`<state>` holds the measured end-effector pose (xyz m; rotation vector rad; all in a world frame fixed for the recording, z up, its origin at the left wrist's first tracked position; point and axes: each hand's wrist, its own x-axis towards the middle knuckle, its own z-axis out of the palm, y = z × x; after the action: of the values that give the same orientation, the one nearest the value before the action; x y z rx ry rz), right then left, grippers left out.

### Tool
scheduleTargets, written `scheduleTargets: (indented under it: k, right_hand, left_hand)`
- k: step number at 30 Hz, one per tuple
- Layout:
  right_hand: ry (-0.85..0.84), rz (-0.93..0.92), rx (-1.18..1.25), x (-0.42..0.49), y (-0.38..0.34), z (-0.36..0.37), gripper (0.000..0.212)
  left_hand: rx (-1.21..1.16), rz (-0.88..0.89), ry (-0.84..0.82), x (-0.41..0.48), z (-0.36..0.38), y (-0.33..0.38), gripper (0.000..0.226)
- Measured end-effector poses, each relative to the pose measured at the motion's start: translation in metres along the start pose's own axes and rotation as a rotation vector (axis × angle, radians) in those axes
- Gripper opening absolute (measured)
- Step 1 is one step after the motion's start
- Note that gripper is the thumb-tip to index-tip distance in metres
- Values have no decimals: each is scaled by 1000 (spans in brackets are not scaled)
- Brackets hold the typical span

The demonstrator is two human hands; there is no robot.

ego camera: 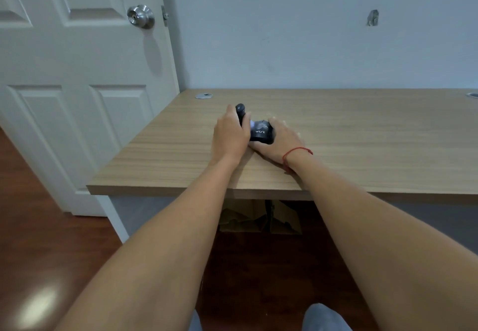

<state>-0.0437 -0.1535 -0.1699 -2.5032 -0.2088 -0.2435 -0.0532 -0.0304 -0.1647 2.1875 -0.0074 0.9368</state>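
A: Holding with both is where we stand. Our left grip [230, 134] is curled round the round-tipped stalk [240, 109], and our right grip [280, 140] is clamped on the body of the black device [260, 132], fingers over its far side and thumb along its near edge.

B: So which step do we call it?

A: We judge it to be working the stalk against the body: one side steadies, the other turns or levers. Whether it is being fitted or freed, we cannot tell.

B: What does the next move ask of us?

A: We would pin the body firmly and move the stalk with a small, controlled wrist motion so nothing skids.

B: And how does the device look?

A: It is small, dark and glossy, with white lettering on the side facing us and a pale sheen on top. Its underside is hidden.

B: Where does it sit?

A: It is low over the wooden counter [362, 136], well in from the near edge and toward its left end. We cannot make out whether it rests there. A red string [297, 150] circles our right wrist, and the white door [77, 72] stands to the left.
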Motion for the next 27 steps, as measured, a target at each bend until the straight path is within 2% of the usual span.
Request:
scheduleTargets:
  k: [3, 6, 8, 9, 12, 15, 18, 21, 25, 27]
  right_hand:
    - [92, -20, -42, 0, -1, 1, 45]
    - [176, -10, -131, -2, -2, 1, 64]
    - [140, 10, -148, -5, -3, -1, 81]
    - [105, 12, -138, -5, -2, -1, 83]
    - [6, -3, -97, 0, 0, -1, 68]
    - [-6, 4, -88, 2, 0, 0, 59]
    - [61, 56, -85, -4, 0, -1, 76]
    - [38, 90, -97, -8, -1, -2, 95]
    - [-72, 20, -118, -4, 1, -1, 96]
    - [-102, 8, -138, -3, 3, -1, 96]
  left_hand:
    - [51, 4, 9, 1, 1, 1, 26]
    - [-124, 29, 70, 0, -2, 3, 26]
    - [-220, 29, 106, 1, -3, 3, 28]
    - [-244, 29, 114, 1, -4, 4, 29]
    - [-260, 34, 84, 0, -3, 4, 29]
    - [-179, 38, 42, 1, -1, 1, 28]
    - [-24, -1, 38, 1, -1, -2, 25]
    - [-51, 29, 72, 0, -1, 0, 26]
    - [-237, 28, 193, 1, -4, 2, 25]
    - [-240, 59, 184, 1, -4, 3, 24]
